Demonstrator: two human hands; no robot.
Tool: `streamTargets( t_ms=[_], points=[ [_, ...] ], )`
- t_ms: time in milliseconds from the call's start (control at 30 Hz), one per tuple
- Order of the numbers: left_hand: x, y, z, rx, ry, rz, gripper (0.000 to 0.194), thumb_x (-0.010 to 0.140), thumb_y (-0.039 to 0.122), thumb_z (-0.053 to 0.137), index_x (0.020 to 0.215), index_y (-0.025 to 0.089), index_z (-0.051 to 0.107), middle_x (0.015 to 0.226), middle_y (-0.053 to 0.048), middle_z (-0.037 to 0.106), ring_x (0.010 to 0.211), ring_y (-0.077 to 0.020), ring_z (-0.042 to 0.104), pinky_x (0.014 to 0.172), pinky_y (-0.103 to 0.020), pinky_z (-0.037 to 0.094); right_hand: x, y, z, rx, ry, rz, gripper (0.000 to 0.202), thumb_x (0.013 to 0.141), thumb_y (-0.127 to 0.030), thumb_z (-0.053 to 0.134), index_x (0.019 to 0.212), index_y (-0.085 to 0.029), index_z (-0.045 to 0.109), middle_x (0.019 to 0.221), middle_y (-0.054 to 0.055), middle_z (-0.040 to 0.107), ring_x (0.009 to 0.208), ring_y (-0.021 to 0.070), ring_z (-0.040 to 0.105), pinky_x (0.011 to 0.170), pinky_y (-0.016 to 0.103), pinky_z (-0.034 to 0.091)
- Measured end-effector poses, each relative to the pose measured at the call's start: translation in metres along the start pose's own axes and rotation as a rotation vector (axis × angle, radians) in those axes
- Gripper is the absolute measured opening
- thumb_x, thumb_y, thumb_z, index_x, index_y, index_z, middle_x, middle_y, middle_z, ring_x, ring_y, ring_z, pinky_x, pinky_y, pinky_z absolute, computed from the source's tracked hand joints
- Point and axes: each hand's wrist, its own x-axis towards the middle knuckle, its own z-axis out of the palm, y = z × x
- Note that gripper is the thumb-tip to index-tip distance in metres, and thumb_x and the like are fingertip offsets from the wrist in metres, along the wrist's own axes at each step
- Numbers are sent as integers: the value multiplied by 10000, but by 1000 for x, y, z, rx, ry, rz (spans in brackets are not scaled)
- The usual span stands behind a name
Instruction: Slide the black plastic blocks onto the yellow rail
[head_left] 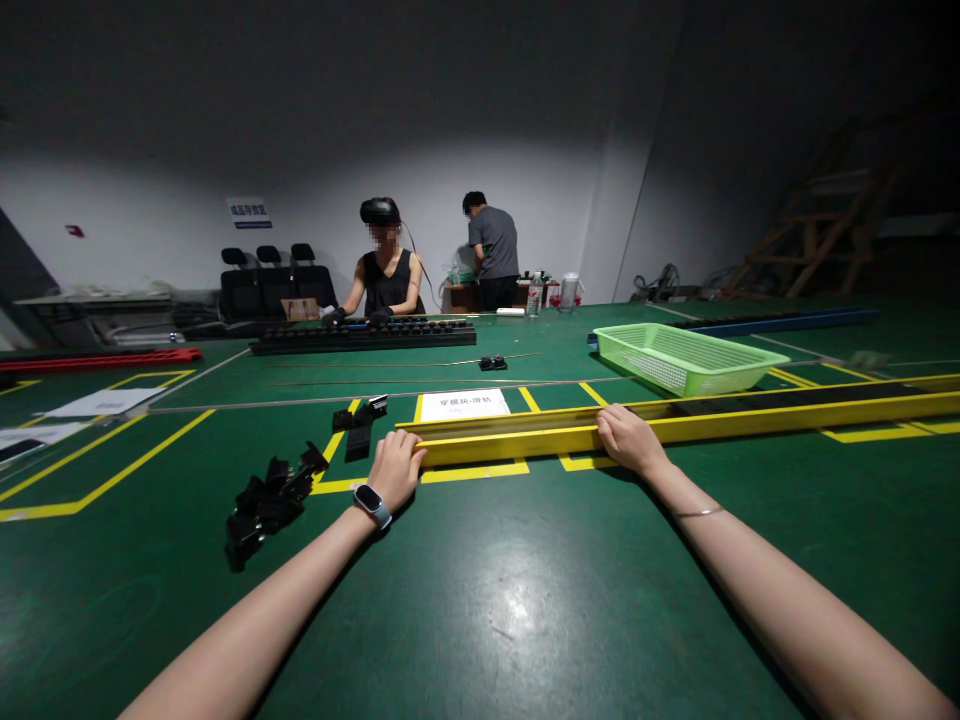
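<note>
A long yellow rail lies across the table, with black pieces in its channel towards the right. My left hand is closed at the rail's left end, its thumb side against the metal. Whatever its fingers hold is hidden behind the hand. Farther along, my right hand grips the rail's near side with curled fingers. Just beyond my left hand are a few loose black blocks. A heap of similar black parts lies to its left.
Behind the rail stands a light green basket. A white paper label lies near the rail's left part. Across the green table, a person in a headset works at black rails; another person stands farther back.
</note>
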Motion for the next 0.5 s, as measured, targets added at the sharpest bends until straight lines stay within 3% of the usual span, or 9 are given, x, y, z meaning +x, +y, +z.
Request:
streamTargets(
  t_ms=[500],
  points=[
    [0, 0, 0, 2, 2, -8, 167, 908, 274, 394, 898, 185, 535, 901, -83, 552, 856, -233, 476, 758, -367, 368, -7, 15, 0, -112, 70, 117, 275, 902, -252, 315, 698, -206, 493, 699, 56, 527, 743, 180, 468, 726, 305, 358]
  ],
)
